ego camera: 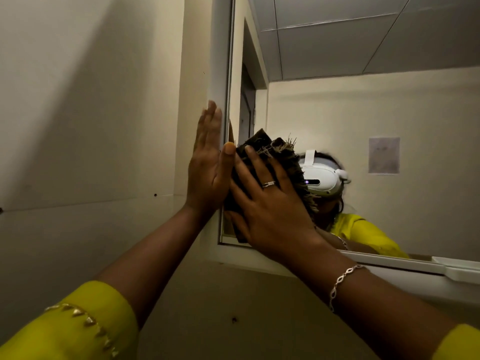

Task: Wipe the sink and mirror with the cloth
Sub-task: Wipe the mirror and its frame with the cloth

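- Currently 1 cloth [283, 154], dark & frayed, on 1 mirror [363, 126].
- R hand [270, 206]: fingers spread flat, pressing cloth.
- L hand [207, 162]: fingers straight, against mirror frame [220, 61].

Right hand [270, 203] presses dark cloth [275, 154] flat against mirror [363, 113].

I see on my feed a cream wall [91, 113] filling the left of the frame, one small dark spot [155, 195] low on it; grey ceiling panels [363, 35] span the upper right, a pale paper sheet [384, 155] at right
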Tool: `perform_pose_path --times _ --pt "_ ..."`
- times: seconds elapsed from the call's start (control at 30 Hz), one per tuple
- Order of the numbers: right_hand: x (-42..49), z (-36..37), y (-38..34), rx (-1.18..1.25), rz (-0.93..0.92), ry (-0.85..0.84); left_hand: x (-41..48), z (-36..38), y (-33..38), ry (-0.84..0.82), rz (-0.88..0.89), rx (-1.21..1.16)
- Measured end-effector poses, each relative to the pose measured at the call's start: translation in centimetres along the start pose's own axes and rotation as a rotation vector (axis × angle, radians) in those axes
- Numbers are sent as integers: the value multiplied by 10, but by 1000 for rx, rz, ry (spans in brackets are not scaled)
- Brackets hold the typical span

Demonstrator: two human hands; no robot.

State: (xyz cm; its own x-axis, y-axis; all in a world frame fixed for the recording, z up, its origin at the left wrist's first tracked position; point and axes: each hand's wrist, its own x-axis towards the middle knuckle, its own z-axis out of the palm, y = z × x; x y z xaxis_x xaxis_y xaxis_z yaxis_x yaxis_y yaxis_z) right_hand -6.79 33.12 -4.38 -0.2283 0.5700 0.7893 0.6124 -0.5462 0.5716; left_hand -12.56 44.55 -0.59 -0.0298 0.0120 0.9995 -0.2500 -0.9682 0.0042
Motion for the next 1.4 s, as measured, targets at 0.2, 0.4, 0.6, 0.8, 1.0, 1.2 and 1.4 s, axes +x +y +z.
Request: perform_pose_path --times 0.2,0.4,0.6,0.8,1.0,1.2,1.4 --pt "-7 -3 11 18 -197 -37 0 -1 -1 -5 7 15" --pt "-13 -5 24 -4 -397 -114 0 -3 -5 -67 21 -8" --pt "-15 -8 31 63 -558 -146 0 0 -1 -83 9 112" --pt "-20 -13 44 98 -647 -160 -3 0 2 -98 15 236" --pt "-40 -19 69 71 -687 -193 -27 0 8 -147 44 417" --pt "-63 -34 97 101 -719 -240 -73 -1 23 -208 68 531" --pt "-83 -47 123 179 -681 -303 -93 0 23 -249 94 582"
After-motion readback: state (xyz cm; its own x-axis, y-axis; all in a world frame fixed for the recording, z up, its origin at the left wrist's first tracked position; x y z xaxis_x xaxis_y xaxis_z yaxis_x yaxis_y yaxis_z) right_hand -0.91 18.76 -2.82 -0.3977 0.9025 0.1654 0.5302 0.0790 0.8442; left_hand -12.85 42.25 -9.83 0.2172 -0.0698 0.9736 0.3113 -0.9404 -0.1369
